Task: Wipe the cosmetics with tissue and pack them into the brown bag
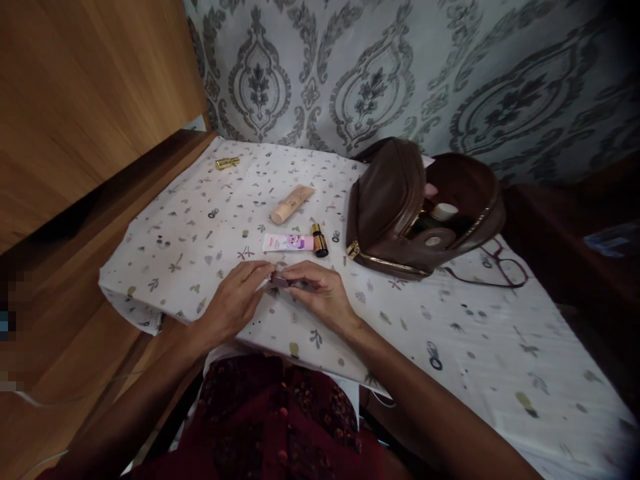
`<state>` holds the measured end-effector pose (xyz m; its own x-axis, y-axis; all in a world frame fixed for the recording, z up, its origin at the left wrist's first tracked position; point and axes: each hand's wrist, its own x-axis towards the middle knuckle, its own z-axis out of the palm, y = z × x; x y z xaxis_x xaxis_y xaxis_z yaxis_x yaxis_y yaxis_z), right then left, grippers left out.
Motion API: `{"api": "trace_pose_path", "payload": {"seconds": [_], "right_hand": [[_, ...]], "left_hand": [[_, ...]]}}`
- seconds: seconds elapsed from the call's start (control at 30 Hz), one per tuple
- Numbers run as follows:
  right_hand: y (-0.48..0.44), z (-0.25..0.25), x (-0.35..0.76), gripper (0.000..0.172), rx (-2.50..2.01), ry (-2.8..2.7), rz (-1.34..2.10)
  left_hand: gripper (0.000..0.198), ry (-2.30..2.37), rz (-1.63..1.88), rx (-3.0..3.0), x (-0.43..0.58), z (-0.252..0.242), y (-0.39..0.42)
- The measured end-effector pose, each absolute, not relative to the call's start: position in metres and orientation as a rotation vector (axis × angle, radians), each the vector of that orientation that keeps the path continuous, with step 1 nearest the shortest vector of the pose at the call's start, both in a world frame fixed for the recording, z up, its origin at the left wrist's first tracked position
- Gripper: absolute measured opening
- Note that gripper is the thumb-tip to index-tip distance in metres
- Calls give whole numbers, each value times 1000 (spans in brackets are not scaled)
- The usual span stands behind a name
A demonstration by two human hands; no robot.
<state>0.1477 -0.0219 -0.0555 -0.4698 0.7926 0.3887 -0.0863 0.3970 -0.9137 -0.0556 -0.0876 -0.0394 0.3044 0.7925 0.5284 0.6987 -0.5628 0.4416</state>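
Observation:
Both my hands rest on a patterned white cloth (210,220) near its front edge. My left hand (235,300) and my right hand (320,293) meet at the fingertips and pinch a small dark stick-shaped item (281,282), perhaps a lipstick, between them. Just beyond lie a pink and white tube (287,243) and a small dark bottle with a gold band (319,241). A beige tube (293,203) lies further back.
An open brown pouch (385,207) with small containers inside stands at the right. Red-framed glasses (503,267) lie beside it. A gold lipstick case (227,162) sits at the far left corner. A wooden panel (75,113) rises at the left.

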Motion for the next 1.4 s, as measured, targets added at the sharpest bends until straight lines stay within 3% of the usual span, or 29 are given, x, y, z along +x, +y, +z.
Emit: {"api": "trace_pose_path", "payload": {"seconds": [0.27, 0.43, 0.63, 0.77, 1.0, 1.17, 1.4], "right_hand": [[-23, -46, 152, 19, -567, -1799, 1086], [-26, -47, 147, 17, -688, -1691, 1117], [-27, -52, 142, 41, -728, -1575, 1230], [-27, -52, 141, 43, -753, -1529, 1287], [-23, -45, 146, 25, -756, -1467, 1311], [-22, -40, 146, 27, -708, -1373, 1387], [-25, -46, 143, 35, -747, -1448, 1435]], "left_hand": [[21, 1505, 1136, 2033, -60, -25, -78], [21, 1577, 1226, 2159, -56, -35, -79], [32, 1567, 1301, 2517, -30, -35, -88], [36, 1494, 1273, 2636, -20, -39, -90], [27, 1697, 1261, 2011, -59, -45, -89], [45, 1490, 1260, 1368, -49, -26, -94], [42, 1570, 1351, 1543, -41, -24, -91]]}}
